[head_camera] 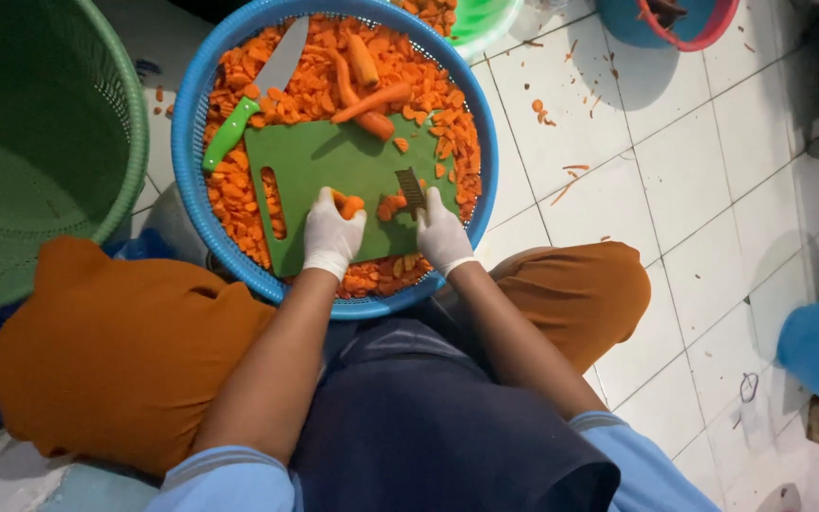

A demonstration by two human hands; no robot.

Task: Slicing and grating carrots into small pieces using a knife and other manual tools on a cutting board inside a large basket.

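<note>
Head view looks straight down on the carrot piece (348, 203) I pin with my left hand (332, 237), gloved in white, fingers curled over it at the near edge of the green cutting board (319, 166). Just to its right my right hand (441, 235), also gloved, is closed around a crinkle-edged cutter (412, 190), whose ridged blade stands on the board among a few fresh slices (390, 206). The board lies inside a round blue basket (190, 123), resting on a heap of sliced carrot (310, 90) that fills the basket on every side of it. At the far edge of the board lie several whole carrots (369, 95), one touching the board's corner. A knife with a green handle (253, 95) lies far and left, its blade across the slices. Left of the basket stands a large green basket (130, 104). My knees in orange cloth (116, 351) flank the blue basket's near rim. White floor tiles (675, 171) to the right carry scattered carrot scraps (542, 111).
</note>
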